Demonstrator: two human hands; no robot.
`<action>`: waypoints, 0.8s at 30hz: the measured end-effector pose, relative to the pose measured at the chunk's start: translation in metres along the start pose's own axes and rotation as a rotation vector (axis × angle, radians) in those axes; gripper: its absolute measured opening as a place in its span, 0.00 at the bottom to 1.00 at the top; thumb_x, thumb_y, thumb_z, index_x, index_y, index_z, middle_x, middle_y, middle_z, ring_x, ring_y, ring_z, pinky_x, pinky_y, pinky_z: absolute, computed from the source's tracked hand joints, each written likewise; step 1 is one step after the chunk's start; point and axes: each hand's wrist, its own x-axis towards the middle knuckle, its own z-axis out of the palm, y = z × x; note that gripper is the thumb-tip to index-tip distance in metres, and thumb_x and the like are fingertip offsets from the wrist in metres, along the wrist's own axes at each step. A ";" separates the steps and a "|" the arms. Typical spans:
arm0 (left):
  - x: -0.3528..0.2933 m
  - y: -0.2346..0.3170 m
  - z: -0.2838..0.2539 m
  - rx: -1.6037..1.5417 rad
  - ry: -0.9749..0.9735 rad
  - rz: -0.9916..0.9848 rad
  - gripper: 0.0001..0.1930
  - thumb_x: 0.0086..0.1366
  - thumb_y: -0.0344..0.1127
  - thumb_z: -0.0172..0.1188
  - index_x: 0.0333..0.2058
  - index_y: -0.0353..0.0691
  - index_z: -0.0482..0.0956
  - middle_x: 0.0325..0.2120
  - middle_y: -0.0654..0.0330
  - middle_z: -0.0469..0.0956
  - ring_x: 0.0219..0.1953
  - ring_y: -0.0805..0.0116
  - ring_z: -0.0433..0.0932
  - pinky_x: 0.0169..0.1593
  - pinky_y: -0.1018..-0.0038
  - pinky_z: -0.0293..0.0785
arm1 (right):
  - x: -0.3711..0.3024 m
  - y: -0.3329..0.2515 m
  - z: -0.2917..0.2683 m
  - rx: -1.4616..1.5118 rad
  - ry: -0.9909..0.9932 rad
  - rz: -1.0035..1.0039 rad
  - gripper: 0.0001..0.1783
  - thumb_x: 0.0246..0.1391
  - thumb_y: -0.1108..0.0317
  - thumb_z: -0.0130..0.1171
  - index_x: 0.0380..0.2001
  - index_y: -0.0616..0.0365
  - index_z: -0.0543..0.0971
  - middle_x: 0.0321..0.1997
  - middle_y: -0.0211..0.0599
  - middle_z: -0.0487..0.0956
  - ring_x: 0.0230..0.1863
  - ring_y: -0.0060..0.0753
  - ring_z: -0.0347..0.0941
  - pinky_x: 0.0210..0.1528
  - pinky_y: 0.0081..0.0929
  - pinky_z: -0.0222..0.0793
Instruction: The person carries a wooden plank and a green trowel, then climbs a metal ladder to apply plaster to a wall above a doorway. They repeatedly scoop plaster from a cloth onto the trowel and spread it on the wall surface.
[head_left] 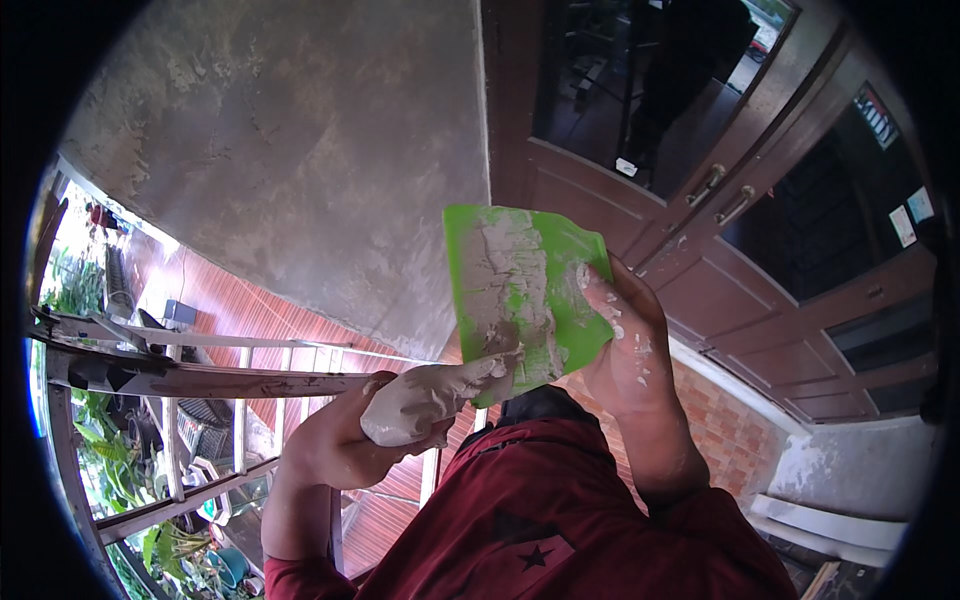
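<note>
My right hand (632,335) grips a green flat plastic spreader (580,250) by its right side, thumb on top. Streaks of wet grey putty (503,265) cover the spreader's left and middle, ridged and smeared. My left hand (345,435) is closed round a creased, pale grey lump of putty (415,403); whether a bag or cloth wraps it, I cannot tell. The lump's narrow end meets the spreader's lower edge. Dried white spots dot my right thumb and wrist. Beyond the spreader is a grey plastered wall (300,150), patchy in tone.
A paint-stained wooden frame with rails (210,380) stands close by my left arm. Brown double doors (690,220) with dark glass panes are at the right. Far below lie a red slatted floor (245,312), green plants (120,460) and brick-pattern tiles (735,430).
</note>
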 end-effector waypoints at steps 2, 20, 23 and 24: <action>0.006 -0.004 0.002 0.061 -0.013 0.152 0.09 0.57 0.31 0.52 0.33 0.32 0.69 0.18 0.63 0.65 0.19 0.76 0.61 0.22 0.79 0.57 | 0.000 -0.001 0.000 0.012 -0.004 0.009 0.19 0.61 0.68 0.48 0.53 0.65 0.68 0.47 0.36 0.74 0.49 0.25 0.71 0.52 0.26 0.66; 0.002 0.020 0.009 -0.044 0.019 0.027 0.30 0.56 0.54 0.60 0.36 0.25 0.73 0.22 0.57 0.73 0.21 0.71 0.70 0.25 0.77 0.64 | -0.005 -0.005 0.006 0.017 -0.020 -0.011 0.19 0.60 0.69 0.48 0.52 0.66 0.68 0.47 0.36 0.74 0.48 0.25 0.71 0.51 0.26 0.66; -0.004 0.020 0.008 -0.074 0.031 -0.009 0.29 0.55 0.52 0.62 0.38 0.25 0.72 0.23 0.56 0.74 0.22 0.70 0.71 0.26 0.76 0.66 | -0.005 -0.005 0.007 0.009 -0.009 -0.004 0.19 0.60 0.68 0.48 0.52 0.66 0.68 0.47 0.37 0.74 0.48 0.25 0.71 0.51 0.26 0.66; -0.006 0.020 0.009 -0.085 0.073 -0.033 0.29 0.55 0.52 0.62 0.39 0.24 0.72 0.23 0.55 0.74 0.22 0.70 0.72 0.27 0.76 0.67 | -0.004 -0.005 0.007 0.006 -0.010 -0.004 0.19 0.60 0.68 0.48 0.52 0.66 0.68 0.47 0.37 0.74 0.48 0.25 0.71 0.52 0.26 0.66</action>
